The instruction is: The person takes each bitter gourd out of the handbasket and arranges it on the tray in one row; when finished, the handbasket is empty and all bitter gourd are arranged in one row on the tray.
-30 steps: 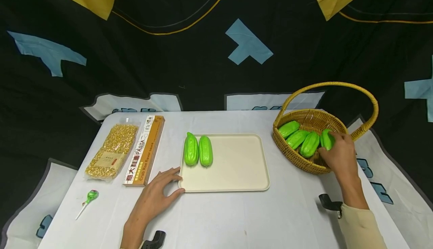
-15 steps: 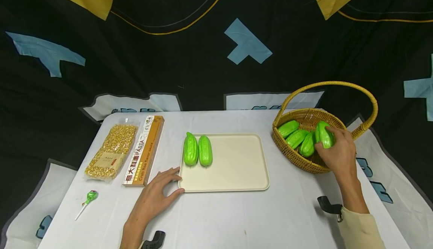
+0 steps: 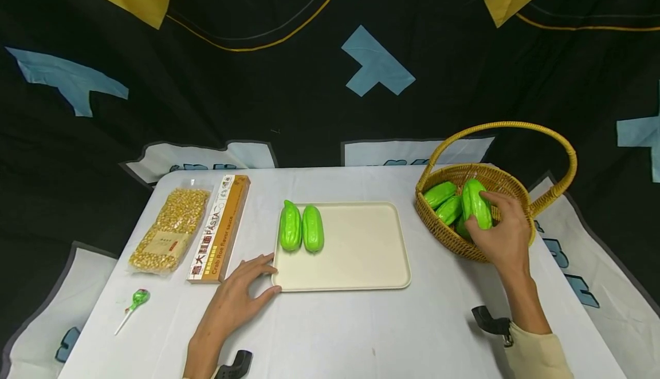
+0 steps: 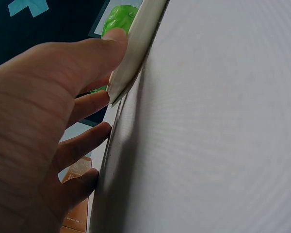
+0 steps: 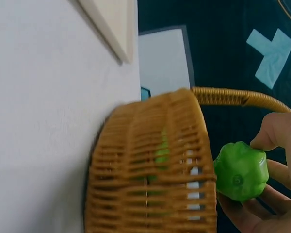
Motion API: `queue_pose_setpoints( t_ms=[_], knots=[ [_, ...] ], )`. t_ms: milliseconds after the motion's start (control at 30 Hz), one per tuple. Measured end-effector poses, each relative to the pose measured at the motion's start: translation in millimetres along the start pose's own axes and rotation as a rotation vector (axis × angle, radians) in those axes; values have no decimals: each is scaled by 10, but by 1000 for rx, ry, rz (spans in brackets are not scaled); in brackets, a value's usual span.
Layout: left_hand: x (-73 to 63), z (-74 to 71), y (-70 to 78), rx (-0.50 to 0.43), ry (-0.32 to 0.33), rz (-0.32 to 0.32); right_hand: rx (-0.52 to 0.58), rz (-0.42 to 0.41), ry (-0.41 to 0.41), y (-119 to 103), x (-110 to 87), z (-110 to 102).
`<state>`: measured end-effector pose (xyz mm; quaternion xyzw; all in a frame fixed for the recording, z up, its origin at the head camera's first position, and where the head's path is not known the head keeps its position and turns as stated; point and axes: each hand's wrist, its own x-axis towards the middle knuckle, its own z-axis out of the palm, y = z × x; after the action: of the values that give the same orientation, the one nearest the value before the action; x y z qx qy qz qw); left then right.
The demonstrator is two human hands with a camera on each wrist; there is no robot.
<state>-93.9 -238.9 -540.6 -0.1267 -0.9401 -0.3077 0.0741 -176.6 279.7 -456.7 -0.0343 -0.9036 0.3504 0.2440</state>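
Note:
My right hand point(image 3: 504, 233) holds a glossy green ribbed vegetable point(image 3: 476, 202), long like a cucumber, between thumb and fingers, over the wicker basket point(image 3: 448, 245). In the right wrist view, the held vegetable point(image 5: 240, 170) shows its blunt, lobed end beside the basket rim. Several alike vegetables point(image 3: 440, 194) lie in the basket, partly hidden. Two more point(image 3: 291, 227) lie side by side at the left of a cream tray point(image 3: 361, 247). My left hand point(image 3: 234, 299) rests at the tray's front left corner, fingers spread and touching its edge; in the left wrist view, the thumb lies against the rim point(image 4: 131, 60).
Left of the tray lie a pasta box point(image 3: 219, 230) and a clear bag of corn kernels point(image 3: 170, 230). A lollipop point(image 3: 135, 304) with a green wrapper is at the front left. The basket's tall handle point(image 3: 507, 125) arches over it. Behind the table hangs a dark cloth point(image 3: 289, 98).
My right hand has taken hold of the rightmost vegetable in the basket, lifted it and carried it leftward over the others. The left hand and tray have stayed in place.

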Motion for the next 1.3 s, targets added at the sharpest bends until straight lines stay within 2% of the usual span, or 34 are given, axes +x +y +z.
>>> queue_pose_setpoints(
  t_ms=[300,500,700,1000,1300],
  knots=[
    [1,1,-17,-6,2,17,73,-85,-4,-137,-114,150],
    [-2,-3,-25,7,17,34,105,-143,-8,-217,-177,322],
    [3,-4,-23,4,6,23,156,-207,-18,-305,-234,487],
    [5,-2,-19,-6,2,16,206,-191,-87,-425,-306,727],
    [-1,1,-22,-11,6,27,279,-122,-212,-565,-370,936]
  ],
)
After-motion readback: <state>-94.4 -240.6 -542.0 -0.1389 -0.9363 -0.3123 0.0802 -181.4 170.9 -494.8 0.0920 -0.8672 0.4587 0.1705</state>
